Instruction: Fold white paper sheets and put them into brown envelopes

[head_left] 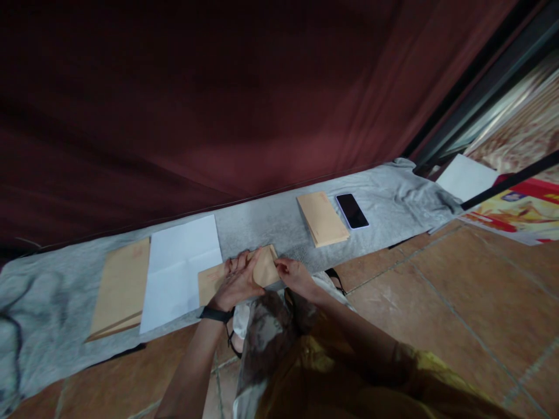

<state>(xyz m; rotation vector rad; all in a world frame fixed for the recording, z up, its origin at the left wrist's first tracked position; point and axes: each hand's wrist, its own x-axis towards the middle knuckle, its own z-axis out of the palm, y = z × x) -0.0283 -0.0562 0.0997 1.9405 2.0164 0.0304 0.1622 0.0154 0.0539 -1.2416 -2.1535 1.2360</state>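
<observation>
A brown paper envelope (211, 281) lies on the grey cloth in front of me, its right end raised or folded. My left hand (239, 279) rests across it with fingers spread, the thumb towards its near edge; a dark band circles that wrist. At the envelope's right end, my right hand (292, 273) pinches the paper edge between closed fingers. Part of the envelope is hidden under my left hand. Just left of it is a white sheet of paper (181, 267) with a crease across it, overlapping a larger brown envelope (122, 285).
Right of my hands lie more brown envelopes (322, 219) and a phone (351, 210) with a dark screen. The grey cloth (262, 215) covers a long narrow surface against a dark red curtain (262, 116). Brown floor tiles (437, 302) and a colourful printed box (519, 212) are at the right.
</observation>
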